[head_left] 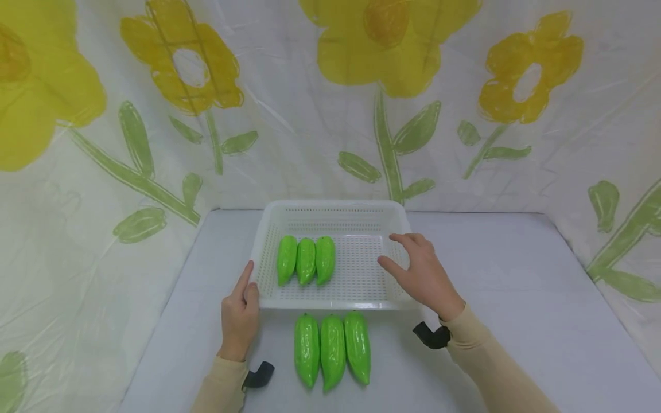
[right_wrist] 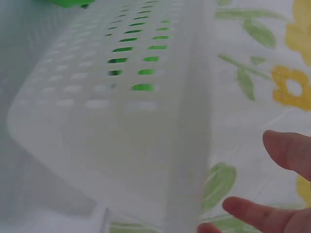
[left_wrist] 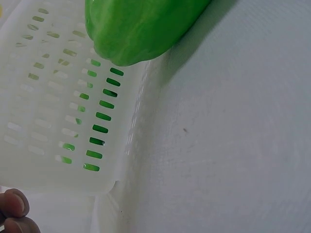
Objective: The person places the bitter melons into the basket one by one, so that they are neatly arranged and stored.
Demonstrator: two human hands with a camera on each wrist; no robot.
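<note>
A white perforated plastic basket [head_left: 330,304] stands near the back of the table. Three glossy green, pepper-like vegetables [head_left: 306,261] lie side by side in its left half. Three more green vegetables [head_left: 333,350] lie in a row on the table, just in front of the basket. At the basket's left front corner is my left hand [head_left: 240,321], index finger straight along the outer side and thumb beside it. My right hand [head_left: 426,281] is at the basket's right side, fingers and thumb spread apart with nothing between them. In the right wrist view its fingertips [right_wrist: 243,208] show beside the basket rim.
The table [head_left: 496,275] has a pale cover. A white sheet [head_left: 310,143] painted with yellow flowers hangs behind it and at both sides. Black straps [head_left: 260,376] show at both wrists.
</note>
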